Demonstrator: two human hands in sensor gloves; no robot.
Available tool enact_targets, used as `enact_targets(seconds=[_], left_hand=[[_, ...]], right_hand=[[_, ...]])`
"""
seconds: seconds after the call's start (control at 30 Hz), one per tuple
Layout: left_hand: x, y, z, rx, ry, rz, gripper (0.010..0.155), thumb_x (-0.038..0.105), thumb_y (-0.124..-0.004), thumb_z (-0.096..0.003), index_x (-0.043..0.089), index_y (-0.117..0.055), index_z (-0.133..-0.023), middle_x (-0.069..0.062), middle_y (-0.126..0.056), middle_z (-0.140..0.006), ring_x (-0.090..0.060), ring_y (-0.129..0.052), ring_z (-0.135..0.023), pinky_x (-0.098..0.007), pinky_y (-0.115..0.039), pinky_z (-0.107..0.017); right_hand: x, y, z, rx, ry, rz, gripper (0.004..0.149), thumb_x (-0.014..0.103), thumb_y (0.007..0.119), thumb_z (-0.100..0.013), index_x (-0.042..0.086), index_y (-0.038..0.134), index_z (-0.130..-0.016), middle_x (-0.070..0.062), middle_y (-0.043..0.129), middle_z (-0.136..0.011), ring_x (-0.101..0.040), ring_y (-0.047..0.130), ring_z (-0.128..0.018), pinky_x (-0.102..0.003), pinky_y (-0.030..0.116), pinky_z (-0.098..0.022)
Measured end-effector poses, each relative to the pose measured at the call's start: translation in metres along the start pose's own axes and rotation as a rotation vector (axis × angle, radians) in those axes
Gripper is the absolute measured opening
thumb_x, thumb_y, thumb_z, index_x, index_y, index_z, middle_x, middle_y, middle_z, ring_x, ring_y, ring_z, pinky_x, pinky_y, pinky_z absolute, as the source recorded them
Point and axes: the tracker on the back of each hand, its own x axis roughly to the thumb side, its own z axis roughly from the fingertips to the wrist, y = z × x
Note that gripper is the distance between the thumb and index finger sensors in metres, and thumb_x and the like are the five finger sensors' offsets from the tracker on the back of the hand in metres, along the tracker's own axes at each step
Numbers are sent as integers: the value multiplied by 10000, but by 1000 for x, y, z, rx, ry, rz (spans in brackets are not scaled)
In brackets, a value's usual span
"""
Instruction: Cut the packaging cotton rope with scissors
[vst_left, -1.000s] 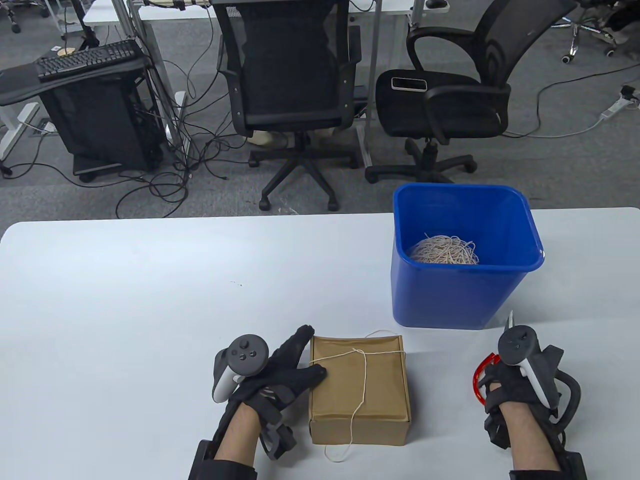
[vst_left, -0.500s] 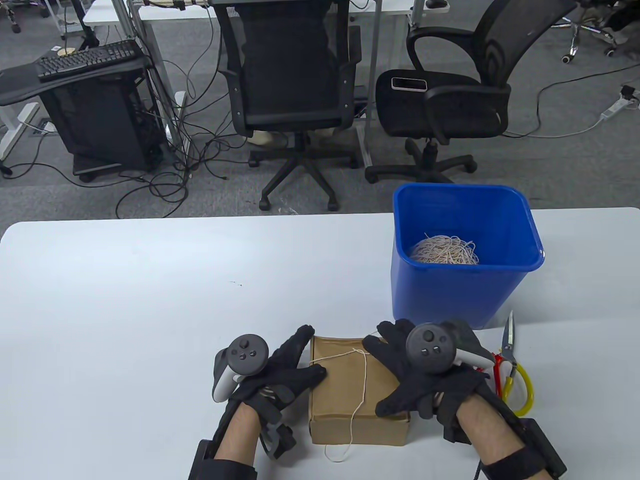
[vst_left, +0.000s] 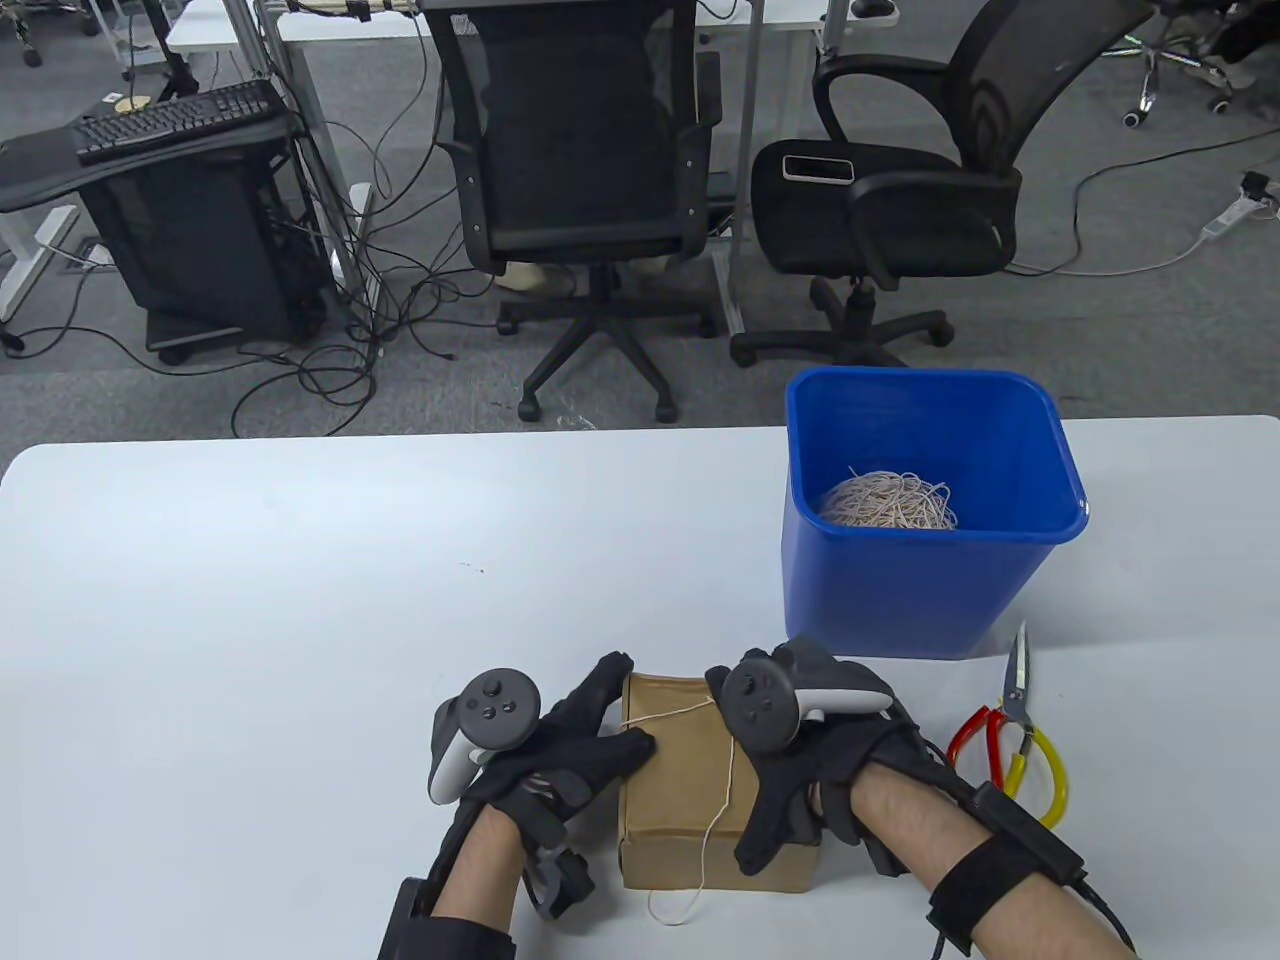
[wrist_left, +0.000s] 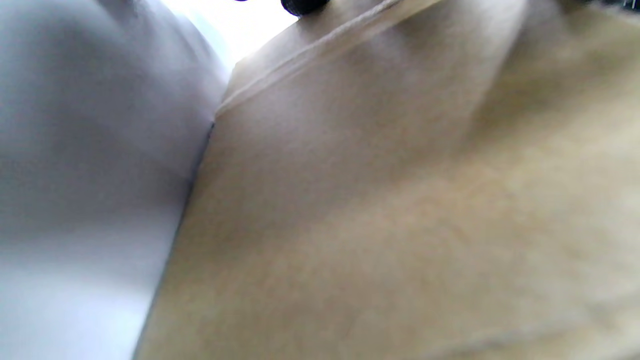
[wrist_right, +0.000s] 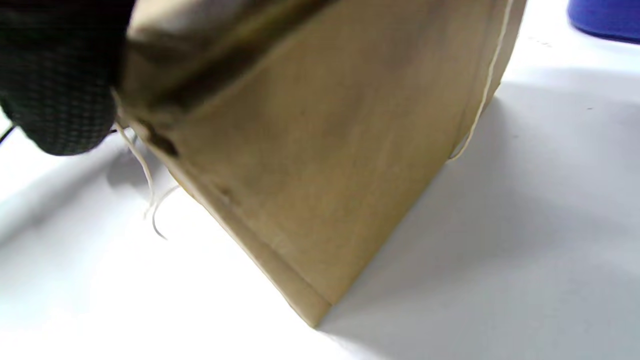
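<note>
Both grips clasping roped box (vst_left: 680, 790)

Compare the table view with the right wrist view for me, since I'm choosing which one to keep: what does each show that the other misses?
Only the table view shows the scissors lying untouched on the table, the rope scraps inside the blue bin, the left hand against the box's left side, and the right hand across its top. Only the right wrist view shows the box's side wall close up. Both show the cardboard box, the cotton rope around it and its loose end on the table.
</note>
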Motion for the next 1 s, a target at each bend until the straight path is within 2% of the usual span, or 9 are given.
enact_targets(seconds=[0.13,0.3,0.43,0.57,0.67,0.77,0.83,0.9,1.0], left_hand=[[0,0,0,3,6,6,891,605,-746,-546,280,-183,-1155,-225,-307,-1175,-579,-308,-1053,-780,-372,-665],[-2,0,-1,9,7,49,886,584,-770,-538,290,-203,-1153,-205,-331,-1179,-561,-357,-1058,-769,-390,-670],[-1,-2,-1,-6,-2,94,903,568,-779,-531,287,-187,-1153,-210,-300,-1182,-557,-350,-1062,-764,-387,-676],[-7,0,0,-15,-40,236,866,615,-703,-551,287,-182,-1161,-205,-284,-1189,-567,-305,-1058,-768,-369,-670],[-7,5,1,29,-80,395,852,609,-671,-562,246,-189,-1162,-186,-316,-1194,-572,-285,-1054,-769,-345,-664],[-2,13,3,57,-92,367,903,632,-659,-564,182,-141,-1152,-269,-236,-1163,-579,-265,-1053,-771,-343,-666],[-4,16,5,77,-74,311,949,647,-669,-557,98,-161,-1141,-307,-273,-1144,-591,-325,-1041,-771,-383,-658],[-9,15,5,48,-59,334,961,649,-688,-552,33,-235,-1134,-326,-365,-1125,-604,-396,-1019,-773,-406,-648],[-12,7,0,-55,-95,496,889,604,-686,-577,51,-283,-1145,-307,-407,-1124,-597,-418,-1019,-773,-396,-655]], right_hand=[[-13,4,-2,-119,-107,-151,1443,693,978,-258,90,-105,-996,-390,-90,-1015,-675,-54,-860,-920,436,-496],[-17,9,0,-212,-159,-196,1427,681,993,-257,91,-59,-1018,-383,-70,-1035,-648,-64,-875,-912,371,-535],[-16,8,2,-323,-175,-190,1383,663,1018,-238,59,103,-1081,-414,153,-1058,-674,131,-899,-902,490,-486],[-17,9,9,-378,-184,-176,1364,675,1019,-233,41,165,-1087,-432,224,-1049,-688,217,-894,-897,538,-467],[-22,10,20,-464,-214,-228,1354,680,1018,-234,37,183,-1084,-435,238,-1051,-687,234,-896,-894,545,-466],[-25,5,32,-548,-241,-253,1350,686,1013,-236,34,190,-1084,-439,239,-1049,-688,240,-895,-892,548,-463],[-26,-1,40,-599,-256,-289,1345,686,1013,-240,37,192,-1085,-439,229,-1051,-687,231,-898,-892,541,-469],[-25,-8,46,-635,-277,-325,1345,688,1011,-241,36,191,-1085,-440,227,-1051,-688,231,-898,-891,542,-469],[-22,-12,50,-655,-302,-317,1345,677,1019,-238,35,196,-1087,-443,228,-1053,-690,227,-898,-897,531,-467]])
